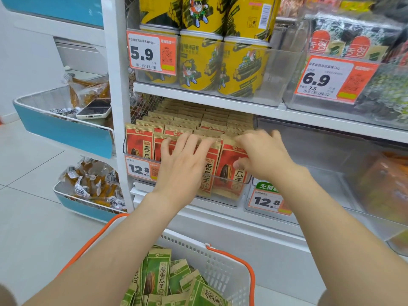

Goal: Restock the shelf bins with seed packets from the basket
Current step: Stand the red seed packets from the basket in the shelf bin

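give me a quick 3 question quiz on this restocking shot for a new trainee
1. Multiple choice: the seed packets in the basket are A red, B green, C yellow.
2. True or false: the left hand is reaching into the basket.
3. Fill in: the price tag on the front of the bin holding the red packets reads ____.

Key
1. B.
2. False. The left hand rests flat on the red packets, and the right hand pinches one beside it.
3. 12.8.
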The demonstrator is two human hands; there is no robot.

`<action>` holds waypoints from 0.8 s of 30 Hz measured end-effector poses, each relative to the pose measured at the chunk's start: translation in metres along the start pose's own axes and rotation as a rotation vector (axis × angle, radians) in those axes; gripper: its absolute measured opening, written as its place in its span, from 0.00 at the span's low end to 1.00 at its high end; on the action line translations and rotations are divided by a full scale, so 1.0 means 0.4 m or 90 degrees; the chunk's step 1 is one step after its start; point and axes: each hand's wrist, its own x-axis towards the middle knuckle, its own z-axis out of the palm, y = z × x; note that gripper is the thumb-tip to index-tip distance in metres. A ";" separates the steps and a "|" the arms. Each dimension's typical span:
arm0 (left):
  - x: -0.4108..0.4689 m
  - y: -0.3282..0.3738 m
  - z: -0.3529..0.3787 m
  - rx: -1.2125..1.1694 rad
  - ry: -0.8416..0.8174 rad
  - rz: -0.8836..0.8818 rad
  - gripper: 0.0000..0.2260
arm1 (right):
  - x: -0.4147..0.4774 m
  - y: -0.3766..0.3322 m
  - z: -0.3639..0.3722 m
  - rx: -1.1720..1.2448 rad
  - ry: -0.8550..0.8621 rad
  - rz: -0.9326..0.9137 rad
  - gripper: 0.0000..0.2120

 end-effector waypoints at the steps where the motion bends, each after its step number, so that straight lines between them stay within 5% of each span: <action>1: 0.004 0.001 0.002 0.013 0.004 -0.014 0.31 | 0.005 0.001 -0.004 0.007 0.005 0.005 0.20; 8: 0.051 -0.008 0.007 0.108 -0.016 -0.012 0.30 | 0.033 -0.002 -0.026 -0.022 -0.180 -0.030 0.17; 16: 0.058 0.004 0.021 0.065 -0.054 0.037 0.31 | 0.050 0.005 -0.068 0.049 -0.180 -0.051 0.05; 21: 0.035 0.007 0.031 0.058 -0.032 0.040 0.32 | 0.025 -0.031 -0.007 0.001 -0.181 -0.024 0.14; 24: 0.020 0.013 0.032 0.035 -0.041 0.004 0.40 | -0.005 -0.051 0.025 -0.001 -0.062 0.002 0.24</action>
